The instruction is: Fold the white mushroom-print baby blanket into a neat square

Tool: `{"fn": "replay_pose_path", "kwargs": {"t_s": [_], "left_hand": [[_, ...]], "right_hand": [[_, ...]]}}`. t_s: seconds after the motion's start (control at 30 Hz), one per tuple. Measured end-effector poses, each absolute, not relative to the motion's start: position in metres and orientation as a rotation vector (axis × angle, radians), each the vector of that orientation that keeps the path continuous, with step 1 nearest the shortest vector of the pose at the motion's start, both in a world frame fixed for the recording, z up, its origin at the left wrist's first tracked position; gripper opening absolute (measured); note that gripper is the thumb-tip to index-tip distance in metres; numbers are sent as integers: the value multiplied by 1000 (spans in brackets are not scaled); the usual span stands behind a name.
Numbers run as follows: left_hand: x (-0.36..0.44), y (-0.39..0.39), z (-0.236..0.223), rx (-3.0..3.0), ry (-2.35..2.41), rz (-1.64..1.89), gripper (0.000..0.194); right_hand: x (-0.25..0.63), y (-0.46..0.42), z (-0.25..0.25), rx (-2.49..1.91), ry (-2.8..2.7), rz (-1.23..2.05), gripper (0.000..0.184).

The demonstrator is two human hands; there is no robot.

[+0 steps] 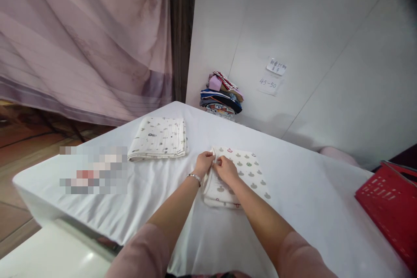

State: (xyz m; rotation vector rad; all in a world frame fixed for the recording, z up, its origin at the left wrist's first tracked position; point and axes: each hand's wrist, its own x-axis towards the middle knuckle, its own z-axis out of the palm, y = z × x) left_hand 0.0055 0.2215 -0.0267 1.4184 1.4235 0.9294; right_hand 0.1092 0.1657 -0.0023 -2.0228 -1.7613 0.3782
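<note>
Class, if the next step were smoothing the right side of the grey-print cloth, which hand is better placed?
Probably the right: the right hand lies over the grey-print cloth, nearer that side, while the left hand is at its left edge.

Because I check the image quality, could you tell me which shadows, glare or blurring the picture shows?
In the head view: a soft shadow falls on the white wall below the paper signs; glare spots the white surface at lower left; pixelated blocks cover part of the tablecloth; the top right corner darkens.
</note>
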Motion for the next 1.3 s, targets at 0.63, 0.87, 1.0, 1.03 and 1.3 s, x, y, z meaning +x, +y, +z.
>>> {"fn": "replay_pose_path", "kwargs": {"t_s": [0.63, 0.87, 1.0, 1.03, 1.3], "left_hand": [[2, 225, -30, 1384, 1466, 904, 6], [3, 223, -27, 1342, 1406, 911, 10], [1, 222, -27, 1315, 1356, 899, 18], [1, 222, -27, 1310, 1347, 893, 19], [-3, 217, -25, 1378, 1362, 839, 15]], "right_hand": [[122, 179, -17, -1763, -1378, 881, 15], [107, 180, -3, -2072, -1647, 513, 20], [113, 182, -7, -1892, -1406, 793, 10], [115, 181, -9, -1847, -1341, 868, 7], [121, 173, -8, -1713, -1159, 1033, 5]]}}
